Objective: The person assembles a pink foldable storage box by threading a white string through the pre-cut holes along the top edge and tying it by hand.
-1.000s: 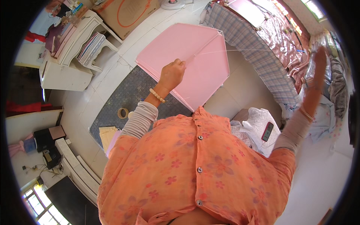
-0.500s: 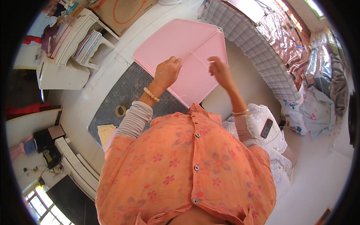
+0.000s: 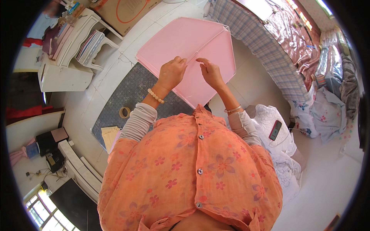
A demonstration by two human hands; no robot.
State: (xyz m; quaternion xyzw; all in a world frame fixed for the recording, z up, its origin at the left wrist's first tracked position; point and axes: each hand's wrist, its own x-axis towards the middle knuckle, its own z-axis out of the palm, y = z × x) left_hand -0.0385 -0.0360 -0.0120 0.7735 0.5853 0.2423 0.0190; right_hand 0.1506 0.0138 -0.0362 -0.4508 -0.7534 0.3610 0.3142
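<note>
A large pink panelled piece (image 3: 165,42) with stiff flat faces and white stitched or corded edges lies in front of me. A white seam runs across it to its far right corner. At the near end of that seam, my left hand (image 3: 172,73) is closed, its fingertips pinched at the seam. My right hand (image 3: 211,73) is just right of it, over the pink face. Its index finger stretches toward the seam, the other fingers are bent, and I see nothing in it. Any thread or needle is too small to make out.
A dark grey patterned mat or tabletop (image 3: 119,96) lies under the piece, with a tape roll (image 3: 124,112) and tan sheets (image 3: 110,136) on it. A phone (image 3: 275,130) rests on white lace cloth (image 3: 283,148) at right. A bed with a plaid skirt (image 3: 250,42) stands far right.
My right hand has come in from the right, toward the seam and my left hand. The left hand stays at the seam. The pink piece has shifted slightly.
</note>
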